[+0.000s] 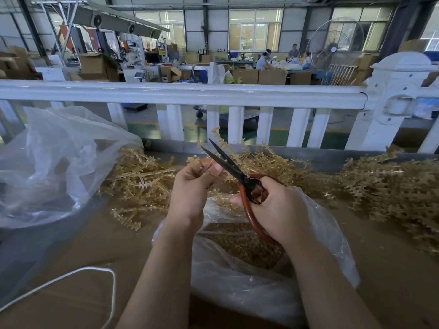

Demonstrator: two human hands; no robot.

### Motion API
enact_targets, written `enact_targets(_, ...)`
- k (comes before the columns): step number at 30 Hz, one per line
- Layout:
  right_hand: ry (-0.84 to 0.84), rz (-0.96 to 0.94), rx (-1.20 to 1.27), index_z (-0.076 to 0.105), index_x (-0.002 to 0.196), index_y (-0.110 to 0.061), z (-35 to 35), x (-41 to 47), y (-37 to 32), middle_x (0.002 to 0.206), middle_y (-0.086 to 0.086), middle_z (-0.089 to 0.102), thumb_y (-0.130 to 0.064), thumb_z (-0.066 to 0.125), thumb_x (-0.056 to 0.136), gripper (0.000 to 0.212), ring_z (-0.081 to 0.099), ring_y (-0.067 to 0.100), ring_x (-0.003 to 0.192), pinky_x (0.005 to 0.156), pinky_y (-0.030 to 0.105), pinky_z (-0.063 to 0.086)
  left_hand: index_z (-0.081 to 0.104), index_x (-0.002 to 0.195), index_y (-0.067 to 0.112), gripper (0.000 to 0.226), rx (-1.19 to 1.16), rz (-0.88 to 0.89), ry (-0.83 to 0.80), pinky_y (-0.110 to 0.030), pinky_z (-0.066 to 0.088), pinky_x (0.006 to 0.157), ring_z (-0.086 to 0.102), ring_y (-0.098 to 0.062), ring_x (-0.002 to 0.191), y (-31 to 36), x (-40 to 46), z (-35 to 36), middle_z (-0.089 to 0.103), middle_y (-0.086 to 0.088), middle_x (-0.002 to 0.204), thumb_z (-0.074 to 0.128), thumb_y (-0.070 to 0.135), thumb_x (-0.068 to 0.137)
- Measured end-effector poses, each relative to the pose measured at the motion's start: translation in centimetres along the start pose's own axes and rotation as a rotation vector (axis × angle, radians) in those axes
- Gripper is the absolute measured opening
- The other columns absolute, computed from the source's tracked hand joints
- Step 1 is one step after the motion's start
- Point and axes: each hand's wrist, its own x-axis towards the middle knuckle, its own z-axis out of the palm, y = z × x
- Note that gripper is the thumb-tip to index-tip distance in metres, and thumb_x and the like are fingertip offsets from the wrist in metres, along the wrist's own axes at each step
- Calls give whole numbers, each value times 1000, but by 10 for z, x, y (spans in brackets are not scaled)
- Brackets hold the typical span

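Left hand [190,185] pinches, right hand [279,208] grips, fingers curled (held close together).

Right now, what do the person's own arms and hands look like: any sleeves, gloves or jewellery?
Both are bare. The left hand and right hand wear no gloves; no ring shows. The left forearm and right forearm are uncovered down to the frame's edge: no sleeve, watch or wristband in view.

Factory hall: cardboard boxes [272,76], industrial fan [333,47] (workers [262,61] at benches).
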Motion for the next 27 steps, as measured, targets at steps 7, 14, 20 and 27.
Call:
enact_targets(7, -13, 2, 28, 60, 75, -25, 2, 0, 1, 57, -12, 61, -90, 45, 63, 68, 57, 0, 54, 51, 16, 43, 72, 79, 17, 15, 6, 5, -10, -13, 47, 64, 55, -1, 61, 1, 1, -1, 67, 11, 69, 65, 9, 90)
enact_targets(14, -11, 9, 25, 63, 76, -24, 3, 1, 2, 59, -12, 63, -93, 42, 62, 73, 58, 1, 55, 50, 19, 46, 71, 84, 16, 15, -2, 15, -2, -14, 50, 66, 62, -1, 66, 2, -1, -1, 70, 10, 73, 63, 4, 91)
enact_targets(20, -18, 5, -10, 66, 83, -23, 3, 0, 3, 69, -14, 68, -94, 39, 63, 79, 62, 1, 63, 59, 22, 54, 73, 65, 23, 35, -42, 17, 65, -16, 52, 65, 60, -6, 63, 3, -1, 2, 67, 5, 68, 65, -1, 89)
enact_targets(27, -19, -4, -24, 63, 84, -26, 3, -1, 1, 70, -16, 65, -96, 35, 61, 79, 59, -1, 62, 54, 18, 49, 67, 80, 9, 18, -45, 26, 42, -14, 50, 61, 66, -3, 64, 2, -1, -1, 71, 6, 71, 61, -5, 90)
